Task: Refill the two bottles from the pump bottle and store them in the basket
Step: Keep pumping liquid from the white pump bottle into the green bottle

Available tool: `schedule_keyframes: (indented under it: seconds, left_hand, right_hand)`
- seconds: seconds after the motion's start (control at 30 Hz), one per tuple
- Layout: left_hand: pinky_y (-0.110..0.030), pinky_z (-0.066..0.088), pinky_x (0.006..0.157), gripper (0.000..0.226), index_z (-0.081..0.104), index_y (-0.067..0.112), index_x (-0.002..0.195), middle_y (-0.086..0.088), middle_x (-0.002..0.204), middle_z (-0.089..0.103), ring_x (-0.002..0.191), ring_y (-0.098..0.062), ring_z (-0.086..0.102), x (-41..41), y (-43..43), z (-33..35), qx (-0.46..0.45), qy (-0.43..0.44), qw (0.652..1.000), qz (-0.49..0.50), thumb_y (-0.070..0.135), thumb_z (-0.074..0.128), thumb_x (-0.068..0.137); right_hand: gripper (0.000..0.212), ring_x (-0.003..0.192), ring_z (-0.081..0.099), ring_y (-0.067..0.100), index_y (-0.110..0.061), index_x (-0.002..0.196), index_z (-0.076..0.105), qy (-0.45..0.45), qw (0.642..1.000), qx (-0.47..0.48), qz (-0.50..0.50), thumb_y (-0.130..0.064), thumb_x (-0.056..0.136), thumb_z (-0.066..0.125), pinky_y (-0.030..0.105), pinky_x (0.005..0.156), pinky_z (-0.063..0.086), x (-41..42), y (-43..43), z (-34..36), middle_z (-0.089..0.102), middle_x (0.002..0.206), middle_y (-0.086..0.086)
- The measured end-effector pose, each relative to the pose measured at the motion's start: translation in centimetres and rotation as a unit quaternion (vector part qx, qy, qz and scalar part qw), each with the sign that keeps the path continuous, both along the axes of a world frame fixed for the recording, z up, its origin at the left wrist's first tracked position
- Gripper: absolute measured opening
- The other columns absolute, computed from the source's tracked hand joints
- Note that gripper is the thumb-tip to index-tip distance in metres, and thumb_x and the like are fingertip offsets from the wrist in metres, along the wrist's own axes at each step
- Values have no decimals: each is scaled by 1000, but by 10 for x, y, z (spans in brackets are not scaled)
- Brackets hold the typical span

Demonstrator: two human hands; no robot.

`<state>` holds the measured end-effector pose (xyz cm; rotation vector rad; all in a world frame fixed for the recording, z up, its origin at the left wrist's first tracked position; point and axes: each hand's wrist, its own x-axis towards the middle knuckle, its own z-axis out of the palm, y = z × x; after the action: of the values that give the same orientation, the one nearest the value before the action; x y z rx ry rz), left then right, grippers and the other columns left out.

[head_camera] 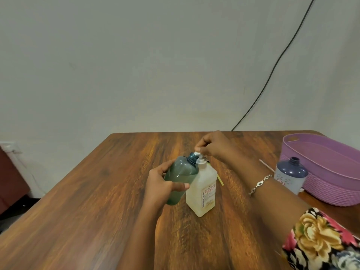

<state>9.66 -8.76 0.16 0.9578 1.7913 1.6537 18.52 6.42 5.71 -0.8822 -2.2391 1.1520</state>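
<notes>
A cream pump bottle [203,191] stands upright mid-table. My left hand [158,185] grips a clear green bottle [181,176], tilted with its open neck against the pump's white spout. My right hand [213,146] is on top of the pump head, fingers curled round it. A second bottle [291,174], blue-topped with a white label and an open neck, stands uncapped at the right, just in front of the purple basket [331,172].
The wooden table [97,201] runs back to a pale wall. A black cable [272,69] hangs down the wall to the table's far edge. A thin pale stick [266,164] lies near the second bottle. A dark cabinet [9,180] stands at the left.
</notes>
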Motion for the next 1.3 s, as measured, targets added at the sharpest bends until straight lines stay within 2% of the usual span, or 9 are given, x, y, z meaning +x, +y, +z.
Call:
schedule_keyframes:
  seconds: [0.13,0.23,0.33,0.4,0.53,0.67,0.97,1.17,1.3]
  left_hand:
    - [-25,43,70,71,58,17,122,4,111,60,100,-12,53,-1,2,4,4,1,1000,2,-6,77,59]
    - [-24,43,71,72,59,16,123,5,110,61,96,-7,54,-1,2,9,6,8,1000,5,-7,78,57]
    - [-22,41,66,70,59,16,121,9,105,61,92,-1,52,-2,2,8,4,0,1000,3,-8,77,58]
    - [-22,40,66,70,59,15,122,6,109,60,93,-2,52,-2,2,5,-1,-2,1000,4,-7,77,58]
    - [-21,40,66,72,57,13,125,2,114,59,93,-3,51,0,1,3,-2,-10,1000,7,-8,77,58]
    - [-19,40,63,68,60,16,119,11,100,60,87,0,52,1,0,10,8,-9,1000,4,-10,75,59]
    - [-20,40,66,70,59,14,122,5,110,61,93,-3,53,-1,0,3,-5,5,1000,9,-7,77,58]
    - [-20,39,65,69,59,16,120,10,104,60,93,-2,52,0,1,10,4,-1,1000,8,-7,77,58]
    - [-22,40,65,68,59,16,119,7,104,61,93,-4,53,-3,1,11,4,2,1000,5,-8,77,58]
  right_hand:
    - [5,75,58,10,-3,82,68,67,997,-43,-13,1,81,66,24,72,48,5,-2,-1,64,78,1]
    - [9,77,59,11,-7,76,68,83,995,-48,-7,1,80,67,26,74,48,7,-1,2,65,76,-2]
    - [4,68,57,6,-5,81,68,73,997,-32,-8,-2,82,66,15,58,45,4,-2,-1,63,73,-5]
    - [3,65,57,4,-5,83,68,51,999,-9,-16,-4,83,66,13,55,45,2,-3,-4,64,76,-3]
    - [3,72,59,9,-4,84,68,34,999,7,-14,-4,82,66,20,67,49,2,-3,-6,66,84,4]
    - [4,85,60,16,-6,80,68,38,999,-11,2,-2,81,67,29,79,49,5,-1,6,65,81,2]
    - [3,81,60,12,-7,84,69,-19,998,64,7,-9,81,68,27,75,48,-1,1,-2,67,87,2]
    - [12,85,61,16,-10,74,68,74,996,-52,7,1,79,67,34,86,50,4,2,2,66,78,0]
    - [5,83,59,16,-6,79,68,51,998,-28,12,0,79,67,32,83,49,1,0,4,63,77,1]
